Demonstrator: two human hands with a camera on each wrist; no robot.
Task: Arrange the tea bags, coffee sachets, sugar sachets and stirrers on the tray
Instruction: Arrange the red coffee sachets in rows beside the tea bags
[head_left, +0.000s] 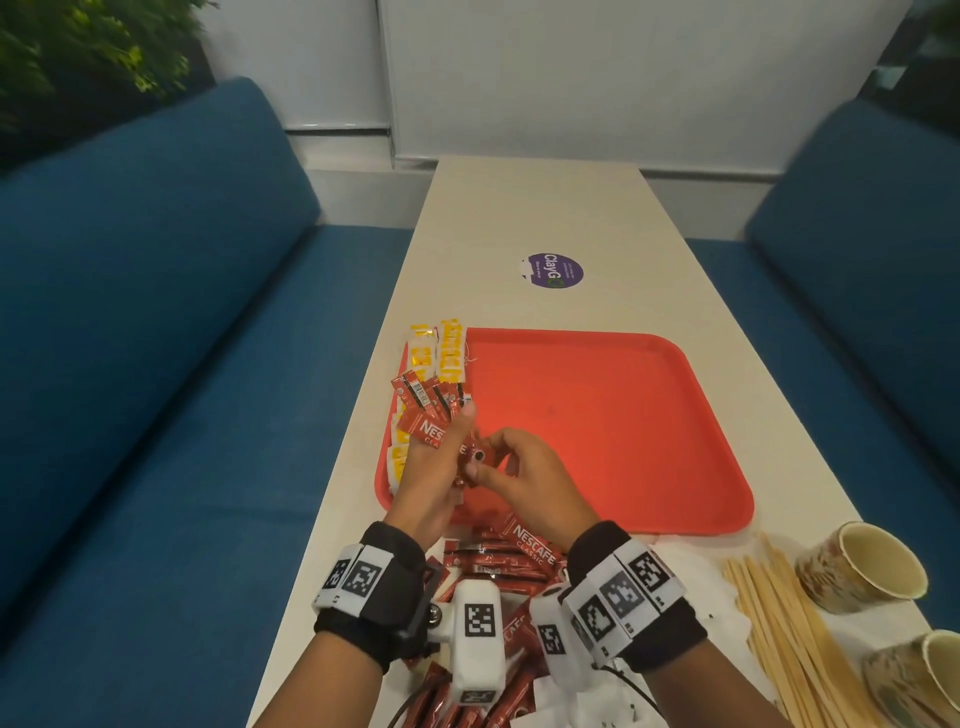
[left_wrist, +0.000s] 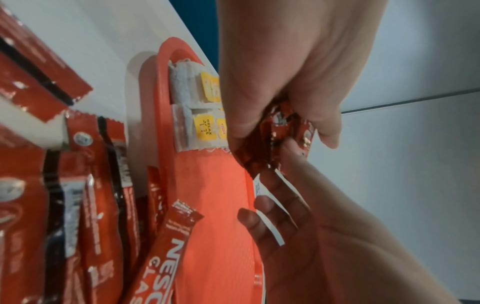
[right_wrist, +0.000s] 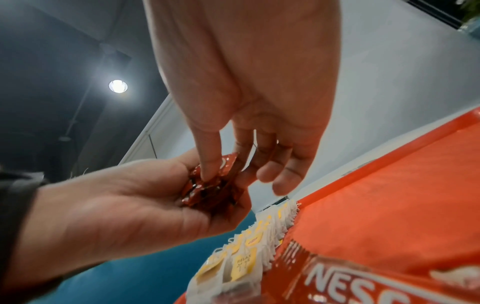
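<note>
Head view: the left hand (head_left: 434, 467) holds a fan of red coffee sachets (head_left: 434, 413) above the left side of the red tray (head_left: 623, 415); the right hand (head_left: 524, 480) pinches their near ends.
Done: tea bags (head_left: 441, 353) lie in a row along the tray's left edge.
Left: many coffee sachets on the table (head_left: 519, 218), the stirrers (head_left: 789, 639) beside two paper cups (head_left: 862, 566); sugar sachets are not clearly seen.
Left wrist view: the fingers are curled around the bundle.
Right wrist view: thumb and fingertips (right_wrist: 213, 172) grip the sachet ends; the other fingers are loose.
</note>
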